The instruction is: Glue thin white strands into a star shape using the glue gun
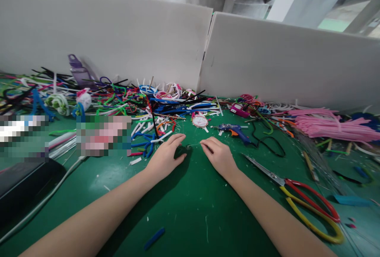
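Observation:
My left hand [166,155] hovers low over the green tabletop, thumb and fingers apart, with nothing visible in its grasp. Opposite it, my right hand [220,156] is closed in a pinch on a thin pale strand [194,144], which stretches toward the gap of my left hand. What the strand is made of is too fine to make out. Just beyond both hands lies a small round white piece with a reddish rim [200,120]. A blue hot glue gun [239,132] with an orange trigger rests on its side past my right hand.
Large scissors [282,182] with red and yellow handles lie at right. Pink pipe cleaners [329,124] are bundled behind them. Mixed pipe cleaners [178,104] pile along the grey partition [118,39], near a purple bottle [80,71]. A pale cable [44,197] crosses the left side.

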Motion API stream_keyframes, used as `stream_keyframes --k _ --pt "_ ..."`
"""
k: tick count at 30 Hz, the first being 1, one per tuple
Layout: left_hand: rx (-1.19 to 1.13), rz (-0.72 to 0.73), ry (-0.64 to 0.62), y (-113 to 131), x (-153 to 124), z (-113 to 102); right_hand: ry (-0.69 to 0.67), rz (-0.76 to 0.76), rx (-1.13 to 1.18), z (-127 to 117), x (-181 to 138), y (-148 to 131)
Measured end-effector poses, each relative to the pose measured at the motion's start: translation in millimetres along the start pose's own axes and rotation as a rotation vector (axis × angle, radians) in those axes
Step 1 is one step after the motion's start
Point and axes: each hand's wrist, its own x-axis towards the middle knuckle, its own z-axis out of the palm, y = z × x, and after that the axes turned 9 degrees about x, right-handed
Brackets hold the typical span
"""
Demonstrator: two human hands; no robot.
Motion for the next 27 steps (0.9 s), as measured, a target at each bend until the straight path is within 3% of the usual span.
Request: stream_keyframes --k 13,21,27 --pt "-0.006 0.007 0.005 0 0 0 0.142 -0.007 0.023 -2 -1 -4" --pt "0.000 -0.003 -0.009 2 0 -2 0.223 0.078 0.003 -5 -1 -2" --pt "-0.004 0.005 0.005 1 0 -2 0.126 0.207 0.077 -3 3 9"
